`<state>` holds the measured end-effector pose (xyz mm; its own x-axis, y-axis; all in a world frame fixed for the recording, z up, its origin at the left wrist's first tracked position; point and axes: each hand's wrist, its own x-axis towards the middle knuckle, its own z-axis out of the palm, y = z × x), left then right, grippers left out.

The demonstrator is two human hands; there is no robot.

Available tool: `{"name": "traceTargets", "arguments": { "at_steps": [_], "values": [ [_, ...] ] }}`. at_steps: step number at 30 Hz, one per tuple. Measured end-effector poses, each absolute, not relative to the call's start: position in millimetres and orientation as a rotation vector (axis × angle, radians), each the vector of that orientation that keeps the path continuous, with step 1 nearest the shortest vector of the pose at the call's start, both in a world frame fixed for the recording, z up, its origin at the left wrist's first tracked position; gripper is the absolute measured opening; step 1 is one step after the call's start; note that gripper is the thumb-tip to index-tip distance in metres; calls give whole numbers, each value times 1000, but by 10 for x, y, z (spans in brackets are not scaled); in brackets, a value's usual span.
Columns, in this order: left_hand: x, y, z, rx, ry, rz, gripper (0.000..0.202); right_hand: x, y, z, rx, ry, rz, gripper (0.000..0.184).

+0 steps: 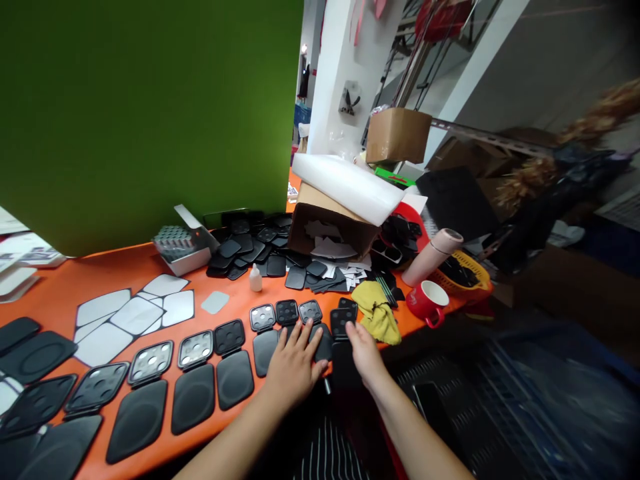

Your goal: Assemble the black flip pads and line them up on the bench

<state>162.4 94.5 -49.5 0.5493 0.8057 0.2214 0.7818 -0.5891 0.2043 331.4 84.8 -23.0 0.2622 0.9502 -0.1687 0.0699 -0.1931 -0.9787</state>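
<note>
My left hand [293,365] lies with fingers spread over black hinged cases near the table's front edge. One opened case [324,341] shows beside its fingertips. My right hand [367,355] pinches the edge of another opened black case [342,323], whose upper half has round spots on it. The lower half of that case hangs toward the table edge in shadow. To the left runs a row of similar opened cases [193,400], some with shiny upper halves. A small white dropper bottle [255,279] stands behind the row.
A yellow cloth [376,312], red mug [427,303] and pink tumbler [433,257] are at the right. Behind are a pile of black cases [245,245], an open cardboard box [340,223] and a tray of small cylinders [176,243]. White-faced flat pieces [135,315] lie left.
</note>
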Motion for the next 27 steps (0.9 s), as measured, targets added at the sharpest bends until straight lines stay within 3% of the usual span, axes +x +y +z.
{"name": "traceTargets", "arguments": {
  "at_steps": [10,15,21,24,27],
  "values": [
    [1575,902,-526,2697,1352,470,49,3498,1019,-182,-1626,-1168,1133,50],
    [1542,880,-476,2665,1377,517,48,3761,1213,-200,-1830,-1233,816,44],
    [1382,766,-366,2442,1125,859,37,3858,1366,-142,-1975,-1381,540,37],
    [1309,579,-322,2200,1240,855,36,3569,1139,-50,-1914,-1464,404,38],
    [1338,395,-341,2045,1487,756,38,3031,675,-23,-1593,-1711,397,37]
  ]
}}
